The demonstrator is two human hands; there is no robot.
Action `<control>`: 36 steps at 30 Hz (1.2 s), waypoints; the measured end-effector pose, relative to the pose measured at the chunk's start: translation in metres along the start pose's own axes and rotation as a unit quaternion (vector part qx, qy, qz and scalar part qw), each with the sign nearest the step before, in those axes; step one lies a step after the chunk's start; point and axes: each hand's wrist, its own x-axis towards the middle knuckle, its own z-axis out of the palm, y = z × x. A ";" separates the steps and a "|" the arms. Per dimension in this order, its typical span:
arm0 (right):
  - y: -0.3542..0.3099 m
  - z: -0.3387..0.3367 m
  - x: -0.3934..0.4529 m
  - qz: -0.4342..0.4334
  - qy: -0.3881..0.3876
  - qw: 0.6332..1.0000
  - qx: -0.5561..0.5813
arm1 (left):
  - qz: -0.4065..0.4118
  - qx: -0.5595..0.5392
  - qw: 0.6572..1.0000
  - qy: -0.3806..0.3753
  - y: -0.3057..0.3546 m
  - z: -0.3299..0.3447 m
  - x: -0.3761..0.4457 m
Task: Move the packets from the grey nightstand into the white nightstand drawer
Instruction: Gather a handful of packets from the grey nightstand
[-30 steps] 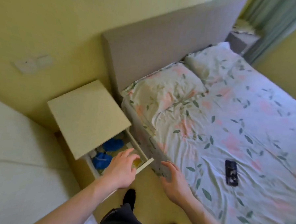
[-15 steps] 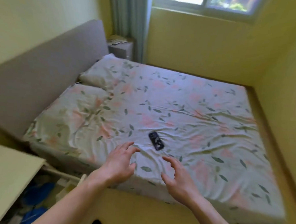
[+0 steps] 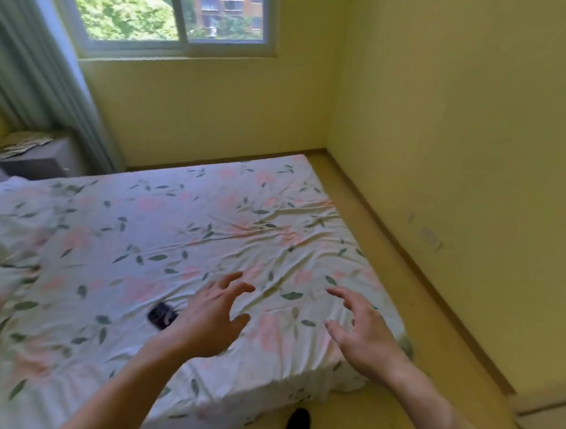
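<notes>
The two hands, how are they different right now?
The left hand hangs over the flowery bed, right beside the dark phone; the right hand hangs over the bed's corner, far from the phone. The left hand shows its back, thumb on the right; the right hand's thumb points left. Both are empty, with fingers spread.

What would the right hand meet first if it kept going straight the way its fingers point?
Probably the bed: the right hand hangs open over the bed's near corner, fingers pointing up and to the left across the floral sheet. Nothing else lies in that line, though its height above the sheet is unclear.
</notes>
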 end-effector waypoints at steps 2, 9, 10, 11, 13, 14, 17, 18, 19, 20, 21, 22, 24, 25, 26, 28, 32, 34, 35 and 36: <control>0.019 -0.033 0.015 0.009 0.019 1.000 0.000 | 0.018 0.006 1.000 0.003 0.025 0.000 0.038; 0.078 -0.149 0.090 0.031 0.057 0.998 -0.023 | 0.063 -0.001 0.998 0.018 0.110 0.008 0.178; 0.087 -0.166 0.101 0.038 0.061 0.997 -0.024 | 0.068 -0.002 0.998 0.016 0.122 0.010 0.197; 0.095 -0.182 0.112 0.044 0.065 0.997 -0.023 | 0.074 -0.004 0.997 0.015 0.135 0.012 0.217; 0.113 -0.216 0.131 0.053 0.073 0.996 -0.024 | 0.088 -0.009 0.996 0.009 0.165 0.016 0.259; 0.123 -0.233 0.140 0.058 0.081 0.995 -0.024 | 0.096 -0.008 0.995 0.004 0.183 0.018 0.282; 0.158 -0.286 0.159 0.085 0.110 0.990 -0.011 | 0.126 0.012 0.992 -0.005 0.242 0.023 0.340; 0.170 -0.303 0.163 0.093 0.117 0.989 -0.004 | 0.136 0.011 0.991 -0.008 0.264 0.024 0.357; 0.182 -0.320 0.167 0.098 0.121 0.988 0.000 | 0.146 0.007 0.989 -0.011 0.285 0.026 0.373; 0.195 -0.336 0.174 0.101 0.125 0.987 -0.001 | 0.157 0.000 0.987 -0.014 0.305 0.028 0.390; 0.208 -0.352 0.181 0.102 0.131 0.986 -0.003 | 0.168 -0.006 0.986 -0.017 0.325 0.030 0.406; 0.222 -0.369 0.190 0.100 0.136 0.986 -0.005 | 0.175 -0.007 0.984 -0.019 0.344 0.034 0.421; 0.249 -0.401 0.210 0.093 0.142 0.985 -0.006 | 0.177 -0.002 0.984 -0.015 0.378 0.042 0.451; 0.263 -0.417 0.222 0.086 0.138 0.987 -0.007 | 0.173 0.000 0.985 -0.010 0.395 0.047 0.466; 0.276 -0.433 0.234 0.081 0.130 0.988 -0.006 | 0.165 0.000 0.986 -0.008 0.410 0.052 0.479; 0.301 -0.465 0.258 0.072 0.114 0.991 0.000 | 0.146 -0.003 0.989 -0.002 0.438 0.062 0.506; 0.349 -0.532 0.300 0.048 0.076 0.996 -0.013 | 0.080 -0.016 0.997 0.015 0.488 0.081 0.553; 0.368 -0.565 0.319 0.037 0.048 0.998 -0.032 | 0.051 -0.030 0.998 0.026 0.512 0.085 0.571; 0.375 -0.580 0.329 0.030 0.036 0.998 -0.040 | 0.039 -0.037 0.998 0.033 0.522 0.087 0.578; 0.381 -0.594 0.341 0.023 0.025 0.998 -0.045 | 0.027 -0.041 0.998 0.038 0.531 0.087 0.585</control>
